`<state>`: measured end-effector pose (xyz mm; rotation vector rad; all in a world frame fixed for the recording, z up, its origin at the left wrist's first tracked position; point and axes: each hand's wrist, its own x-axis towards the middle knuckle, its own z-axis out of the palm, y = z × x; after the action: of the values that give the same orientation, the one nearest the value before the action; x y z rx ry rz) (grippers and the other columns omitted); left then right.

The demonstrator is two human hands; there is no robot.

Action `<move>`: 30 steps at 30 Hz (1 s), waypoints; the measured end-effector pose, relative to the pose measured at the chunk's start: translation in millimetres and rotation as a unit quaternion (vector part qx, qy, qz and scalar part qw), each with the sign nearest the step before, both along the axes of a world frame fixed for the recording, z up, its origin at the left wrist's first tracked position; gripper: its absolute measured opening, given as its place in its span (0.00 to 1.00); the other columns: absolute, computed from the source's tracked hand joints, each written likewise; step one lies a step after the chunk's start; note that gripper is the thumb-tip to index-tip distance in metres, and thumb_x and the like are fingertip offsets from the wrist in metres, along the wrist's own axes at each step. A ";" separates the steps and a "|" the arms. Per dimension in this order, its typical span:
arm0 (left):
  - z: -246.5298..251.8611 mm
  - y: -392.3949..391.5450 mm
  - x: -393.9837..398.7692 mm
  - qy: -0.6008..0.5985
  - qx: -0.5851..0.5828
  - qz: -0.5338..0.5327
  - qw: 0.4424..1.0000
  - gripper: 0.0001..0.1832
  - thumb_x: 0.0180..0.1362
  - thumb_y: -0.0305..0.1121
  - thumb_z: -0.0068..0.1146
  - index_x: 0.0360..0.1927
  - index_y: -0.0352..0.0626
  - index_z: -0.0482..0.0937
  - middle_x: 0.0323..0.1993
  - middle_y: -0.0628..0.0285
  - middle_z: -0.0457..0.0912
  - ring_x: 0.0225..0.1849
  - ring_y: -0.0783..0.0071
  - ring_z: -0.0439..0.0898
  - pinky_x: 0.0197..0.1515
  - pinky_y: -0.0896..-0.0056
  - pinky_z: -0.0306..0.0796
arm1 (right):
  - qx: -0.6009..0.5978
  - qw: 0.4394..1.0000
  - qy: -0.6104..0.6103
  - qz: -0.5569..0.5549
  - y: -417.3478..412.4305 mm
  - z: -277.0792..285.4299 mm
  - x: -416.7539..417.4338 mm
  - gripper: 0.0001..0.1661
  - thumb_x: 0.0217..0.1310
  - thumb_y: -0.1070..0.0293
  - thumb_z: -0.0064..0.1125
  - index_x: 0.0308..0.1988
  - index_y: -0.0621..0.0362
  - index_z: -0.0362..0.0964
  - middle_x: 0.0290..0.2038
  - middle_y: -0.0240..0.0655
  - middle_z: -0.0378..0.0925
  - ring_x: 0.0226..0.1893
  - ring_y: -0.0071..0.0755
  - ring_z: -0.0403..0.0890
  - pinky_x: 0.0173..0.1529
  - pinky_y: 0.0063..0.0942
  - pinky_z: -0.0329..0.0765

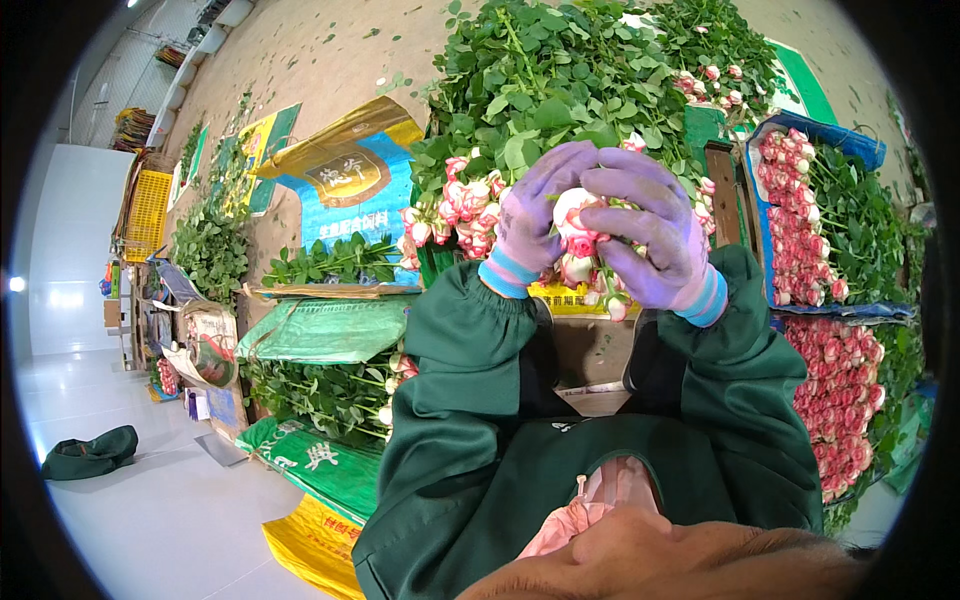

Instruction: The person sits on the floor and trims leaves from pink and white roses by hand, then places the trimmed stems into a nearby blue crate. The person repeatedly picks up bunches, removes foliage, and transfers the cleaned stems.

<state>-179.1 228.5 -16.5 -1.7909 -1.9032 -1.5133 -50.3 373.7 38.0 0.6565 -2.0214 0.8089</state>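
Both my hands wear purple work gloves with blue and pink cuffs. My left hand (536,206) and my right hand (656,225) curve around a white and pink rose bloom (574,212) from either side. The right hand's fingers lie across the front of the bloom, and the left hand's fingertips meet the right hand's above it. More cut pink and white roses (469,206) lie beneath and beside the hands, their leafy stems (555,82) pointing away from me. The stem of the bloom between my hands is hidden.
Bundled pink roses (791,217) lie in a blue-edged wrap at the right, with a dense block of red-pink roses (836,397) nearer. Left are a green woven sack (322,330), a blue and yellow sack (349,180) and leafy stems. A yellow plastic crate (148,214) stands farther left.
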 end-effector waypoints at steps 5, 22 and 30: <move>2.8 -3.6 6.8 -0.051 0.039 0.031 0.997 0.27 0.52 0.35 0.66 0.56 0.36 0.78 0.54 0.48 0.80 0.57 0.48 0.78 0.59 0.55 0.74 | -0.033 0.999 0.007 -0.007 3.9 -5.9 -2.4 0.19 0.49 0.78 0.61 0.45 0.60 0.76 0.48 0.45 0.78 0.48 0.55 0.79 0.50 0.46 0.78; -13.7 4.1 19.4 -0.280 0.133 0.130 0.942 0.18 0.61 0.26 0.61 0.54 0.34 0.78 0.49 0.48 0.82 0.51 0.53 0.83 0.50 0.61 0.77 | -0.001 1.000 -0.015 -0.009 -8.4 -6.7 7.1 0.21 0.45 0.78 0.64 0.44 0.57 0.77 0.52 0.45 0.77 0.52 0.58 0.76 0.55 0.50 0.73; 6.4 -0.2 2.1 0.102 0.078 0.104 0.986 0.24 0.57 0.30 0.62 0.59 0.38 0.75 0.55 0.49 0.79 0.58 0.47 0.78 0.60 0.50 0.72 | -0.029 0.999 -0.017 0.017 4.6 -0.1 15.4 0.18 0.64 0.55 0.52 0.44 0.56 0.78 0.57 0.51 0.74 0.59 0.62 0.71 0.62 0.55 0.65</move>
<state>-177.0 228.3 -10.0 -1.5594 -1.7601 -1.3129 -34.9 378.3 37.9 0.6492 -2.0140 0.9009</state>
